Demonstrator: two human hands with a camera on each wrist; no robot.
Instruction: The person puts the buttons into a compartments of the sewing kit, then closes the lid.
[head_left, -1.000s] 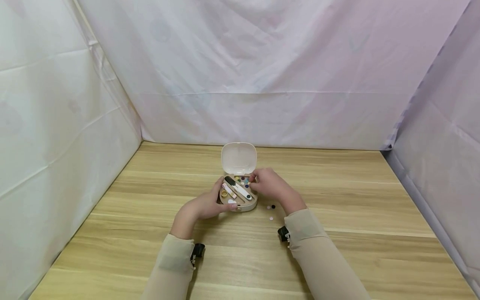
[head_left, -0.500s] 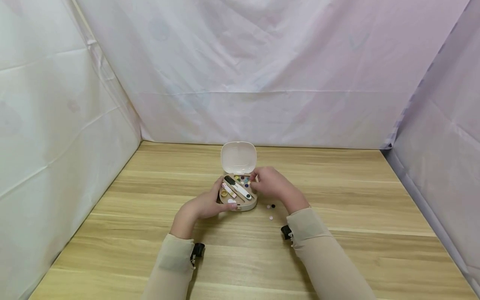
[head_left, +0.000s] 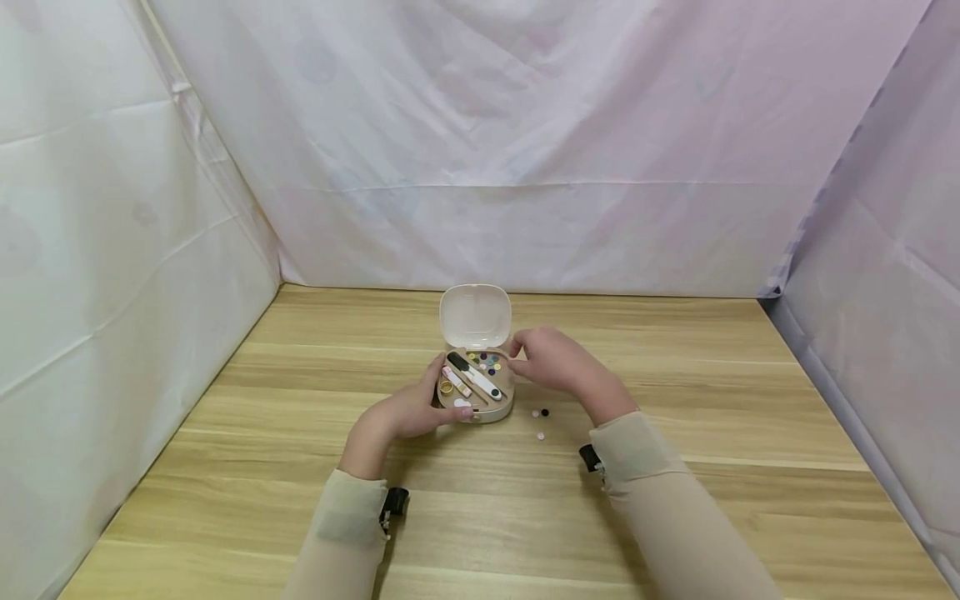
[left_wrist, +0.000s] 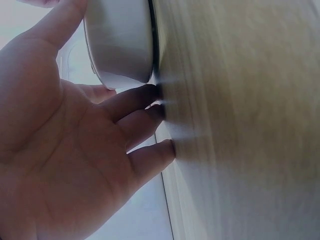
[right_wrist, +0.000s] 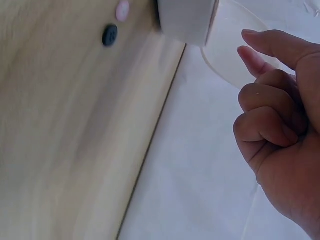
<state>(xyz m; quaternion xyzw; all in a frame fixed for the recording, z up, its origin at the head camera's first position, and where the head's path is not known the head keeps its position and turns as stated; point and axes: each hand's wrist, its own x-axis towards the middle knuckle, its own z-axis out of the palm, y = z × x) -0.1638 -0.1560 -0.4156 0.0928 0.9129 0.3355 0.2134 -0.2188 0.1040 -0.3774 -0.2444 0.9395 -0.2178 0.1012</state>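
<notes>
A small beige sewing box [head_left: 495, 414] stands on the table with its clear-looking lid [head_left: 475, 317] raised. My left hand [head_left: 408, 412] grips its left side, thumb at the front wall; in the left wrist view the other fingertips reach down to the tabletop. Inside lie several colourful buttons [head_left: 483, 363], a white-handled tool [head_left: 487, 386] with a black end, a pink-and-white strip [head_left: 456, 382] and a gold ring [head_left: 447, 387]. My right hand [head_left: 555, 360] hovers at the box's right edge, thumb and index apart with nothing between them, the other fingers curled.
On the wood-grain table right of the box lie a black button [head_left: 545, 412], a pale button [head_left: 536, 414] and a pink one [head_left: 541, 437] nearer the front. White cloth [head_left: 525, 233] hangs behind the table and along both sides.
My right hand has drawn back to the right from over the button compartment, and its thumb and index have parted. The left hand keeps its hold on the box.
</notes>
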